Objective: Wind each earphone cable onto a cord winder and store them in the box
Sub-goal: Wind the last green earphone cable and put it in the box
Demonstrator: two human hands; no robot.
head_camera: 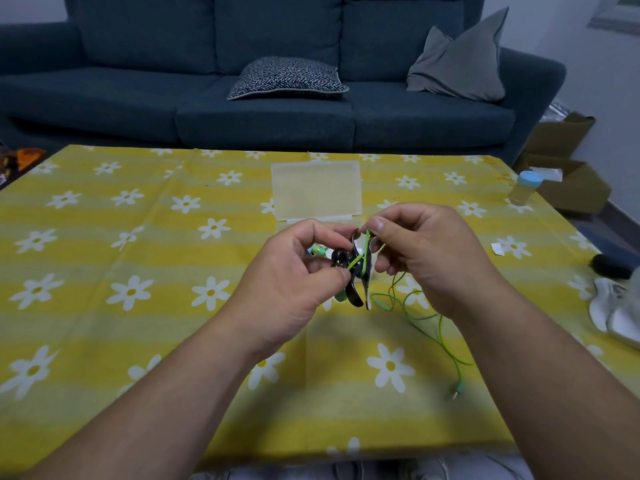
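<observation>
Head — cord winder (356, 294) in left hand (287, 289)

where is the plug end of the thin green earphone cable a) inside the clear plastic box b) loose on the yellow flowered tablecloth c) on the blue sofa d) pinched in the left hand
b: the green plug lies on the yellow flowered tablecloth, at the trailing end of the thin green earphone cable.

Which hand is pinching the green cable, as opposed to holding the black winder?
The right hand: its thumb and forefinger pinch the green earphone cable at the top of the cord winder, while the left hand grips the winder itself.
</observation>
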